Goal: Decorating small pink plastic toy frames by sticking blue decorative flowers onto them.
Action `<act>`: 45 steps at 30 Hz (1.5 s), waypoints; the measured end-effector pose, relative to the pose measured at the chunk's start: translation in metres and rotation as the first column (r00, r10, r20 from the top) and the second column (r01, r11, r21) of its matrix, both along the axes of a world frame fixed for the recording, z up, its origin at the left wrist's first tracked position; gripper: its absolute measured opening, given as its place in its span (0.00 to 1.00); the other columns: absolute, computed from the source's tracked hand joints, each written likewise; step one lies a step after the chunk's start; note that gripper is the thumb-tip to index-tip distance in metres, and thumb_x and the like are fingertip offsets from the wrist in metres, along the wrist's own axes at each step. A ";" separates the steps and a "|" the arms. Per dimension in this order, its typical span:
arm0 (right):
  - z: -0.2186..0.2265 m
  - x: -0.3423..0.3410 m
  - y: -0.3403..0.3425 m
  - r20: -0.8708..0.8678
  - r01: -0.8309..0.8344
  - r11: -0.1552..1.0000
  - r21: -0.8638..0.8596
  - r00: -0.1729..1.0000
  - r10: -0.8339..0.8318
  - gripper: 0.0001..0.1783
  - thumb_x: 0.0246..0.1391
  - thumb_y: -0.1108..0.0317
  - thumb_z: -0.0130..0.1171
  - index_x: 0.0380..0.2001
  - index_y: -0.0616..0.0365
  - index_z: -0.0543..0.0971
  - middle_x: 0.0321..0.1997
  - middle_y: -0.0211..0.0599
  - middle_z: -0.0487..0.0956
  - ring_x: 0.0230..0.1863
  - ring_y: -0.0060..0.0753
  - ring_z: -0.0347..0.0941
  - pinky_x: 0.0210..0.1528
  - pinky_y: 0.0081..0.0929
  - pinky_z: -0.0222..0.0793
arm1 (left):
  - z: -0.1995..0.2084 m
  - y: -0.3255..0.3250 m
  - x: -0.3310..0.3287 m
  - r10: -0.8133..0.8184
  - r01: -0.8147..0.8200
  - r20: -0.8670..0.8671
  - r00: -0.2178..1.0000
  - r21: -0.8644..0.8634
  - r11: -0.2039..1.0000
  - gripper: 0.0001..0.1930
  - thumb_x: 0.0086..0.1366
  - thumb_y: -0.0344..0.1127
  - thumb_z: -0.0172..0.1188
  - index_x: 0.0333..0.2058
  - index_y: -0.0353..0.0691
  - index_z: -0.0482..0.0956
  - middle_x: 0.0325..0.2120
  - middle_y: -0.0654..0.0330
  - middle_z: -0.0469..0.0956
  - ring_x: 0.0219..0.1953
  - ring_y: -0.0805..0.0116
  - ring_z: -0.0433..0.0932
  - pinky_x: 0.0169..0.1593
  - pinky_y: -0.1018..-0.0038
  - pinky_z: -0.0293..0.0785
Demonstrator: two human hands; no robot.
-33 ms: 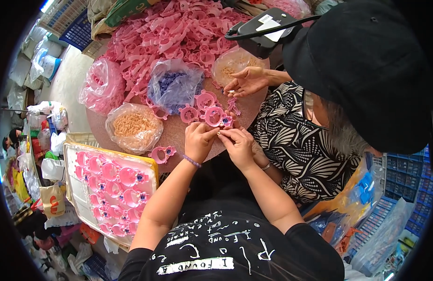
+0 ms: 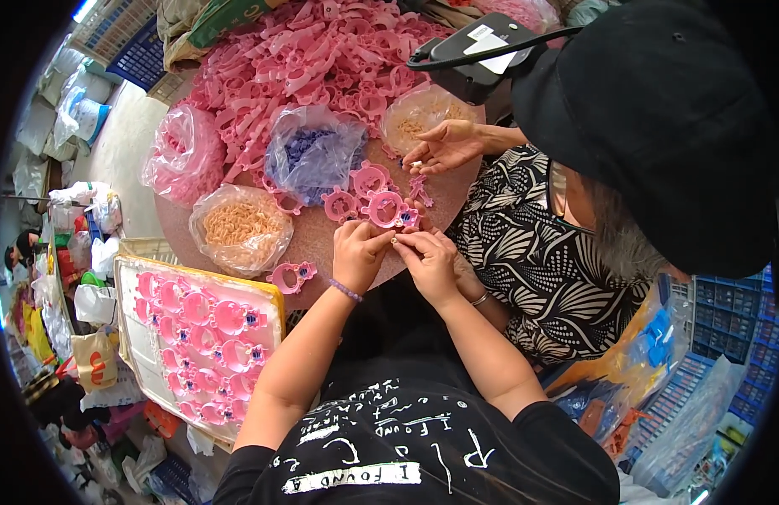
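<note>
My left hand [image 2: 360, 254] and my right hand [image 2: 428, 263] meet fingertip to fingertip at the near edge of the round table. A tiny pale piece [image 2: 394, 240] shows in the pinch of my right hand. My left thumb and forefinger are closed beside it; whatever they grip is hidden. Just beyond my fingers lies a pink plastic ring-shaped part [image 2: 383, 207], with small blue and pale bits at its near side. Another pink ring part [image 2: 340, 204] is to its left. Left of my left hand, a separate pink part with a blue piece [image 2: 292, 277] rests on the table.
A co-worker's open hand [image 2: 446, 147] holds small white bits at the right. Pink parts pile [image 2: 305, 63] across the table's far side. Bags hold blue pieces [image 2: 315, 156] and pale pieces [image 2: 242, 229]. A white tray [image 2: 137, 358] with rows of pink assemblies stands left.
The co-worker's capped head has shifted slightly to the right. My hands keep their place.
</note>
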State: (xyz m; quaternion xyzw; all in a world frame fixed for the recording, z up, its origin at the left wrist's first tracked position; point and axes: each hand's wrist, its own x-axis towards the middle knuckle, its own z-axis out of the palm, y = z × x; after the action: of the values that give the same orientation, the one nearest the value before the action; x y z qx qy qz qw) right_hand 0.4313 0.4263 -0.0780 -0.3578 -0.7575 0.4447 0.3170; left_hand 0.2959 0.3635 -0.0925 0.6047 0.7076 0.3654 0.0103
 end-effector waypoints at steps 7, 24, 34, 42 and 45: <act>-0.018 0.013 0.003 -0.010 -0.102 0.994 -0.042 0.995 0.101 0.09 0.45 0.75 0.59 0.34 0.62 0.79 0.33 0.38 0.79 0.39 0.33 0.74 0.42 0.24 0.68 | -0.003 -0.002 0.008 -0.012 0.012 -0.014 1.000 -0.010 1.000 0.10 0.43 0.33 0.65 0.28 0.50 0.81 0.20 0.67 0.69 0.30 0.66 0.69 0.34 0.69 0.64; -0.012 0.017 0.003 -0.062 -0.015 0.997 -0.082 0.998 0.010 0.09 0.44 0.75 0.60 0.33 0.61 0.79 0.31 0.38 0.79 0.35 0.35 0.74 0.40 0.25 0.68 | 0.003 -0.003 0.016 0.034 -0.034 0.085 0.996 -0.001 0.999 0.10 0.45 0.33 0.65 0.30 0.45 0.80 0.22 0.65 0.72 0.29 0.64 0.69 0.35 0.70 0.65; -0.026 0.003 0.016 -0.005 0.114 0.993 0.027 0.993 -0.114 0.07 0.43 0.73 0.61 0.30 0.60 0.80 0.30 0.37 0.79 0.34 0.35 0.73 0.39 0.26 0.68 | -0.026 -0.015 0.016 0.402 -0.263 0.781 0.478 -0.309 0.914 0.13 0.51 0.31 0.65 0.36 0.36 0.74 0.24 0.65 0.73 0.29 0.77 0.69 0.32 0.81 0.67; -0.027 0.006 0.020 -0.108 0.120 0.980 -0.161 0.984 -0.139 0.08 0.48 0.73 0.58 0.34 0.62 0.78 0.31 0.34 0.79 0.32 0.28 0.73 0.38 0.22 0.68 | -0.031 -0.003 0.014 0.297 -0.184 0.928 0.224 -0.258 0.948 0.20 0.55 0.29 0.62 0.45 0.31 0.68 0.38 0.58 0.74 0.40 0.72 0.73 0.45 0.78 0.70; -0.020 0.006 0.019 -0.279 0.038 0.832 -0.554 0.933 -0.229 0.08 0.53 0.74 0.55 0.37 0.65 0.74 0.33 0.34 0.77 0.33 0.23 0.74 0.38 0.18 0.68 | -0.033 0.006 0.011 0.292 -0.190 0.933 0.209 -0.254 0.948 0.20 0.56 0.28 0.60 0.47 0.32 0.67 0.39 0.58 0.74 0.41 0.71 0.73 0.46 0.78 0.70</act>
State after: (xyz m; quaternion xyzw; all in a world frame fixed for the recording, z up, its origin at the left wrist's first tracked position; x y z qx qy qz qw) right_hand 0.4370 0.4451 -0.0978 -0.4046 -0.5094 0.6700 0.3577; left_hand 0.3067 0.3691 -0.1254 0.1367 0.6522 0.6244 0.4075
